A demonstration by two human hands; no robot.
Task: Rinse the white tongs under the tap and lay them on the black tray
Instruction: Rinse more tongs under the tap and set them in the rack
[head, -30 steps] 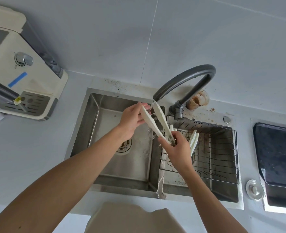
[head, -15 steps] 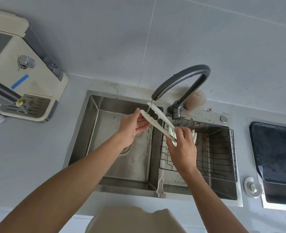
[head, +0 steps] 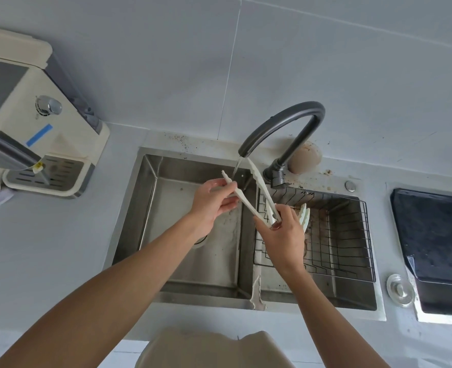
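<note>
White tongs (head: 248,205) are held spread open over the sink, their tips up under the dark curved tap (head: 286,120). Water runs from the spout between the two arms. My right hand (head: 283,235) grips the tongs at the hinge end. My left hand (head: 214,203) pinches the left arm near its tip. The black tray (head: 434,232) lies on the counter at the far right, with water drops on it.
A double steel sink (head: 171,221) has a wire basket (head: 347,232) in its right bowl, where more white utensils (head: 305,216) stand behind my right hand. A cream water dispenser (head: 39,123) stands at the left. A round metal cap (head: 400,289) sits beside the tray.
The tongs' arms have spread wider apart. My left hand slid along the left arm and drew it leftward, so the water stream now falls between the arms.
</note>
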